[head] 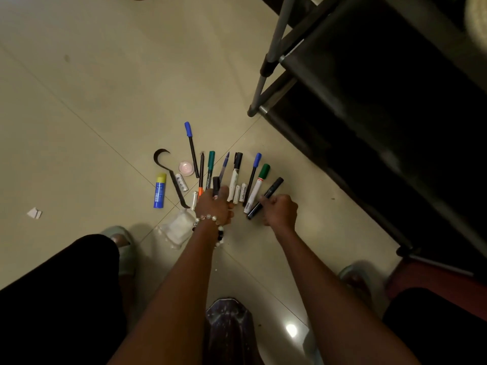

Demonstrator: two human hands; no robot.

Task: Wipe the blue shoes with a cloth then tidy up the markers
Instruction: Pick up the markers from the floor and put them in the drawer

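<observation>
left hand point(214, 206) grips a short black marker point(216, 186), right hand point(279, 210) pinches a long black marker point(266, 198); most markers ahead ungathered.

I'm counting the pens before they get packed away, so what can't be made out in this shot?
- Head view: the left hand covers the lower ends of the pens in its grip, so their number is unclear.
- The right hand hides part of the black marker.
- Print on the glue stick is too small to read.
- The dark rack is too dim to see inside.
</observation>
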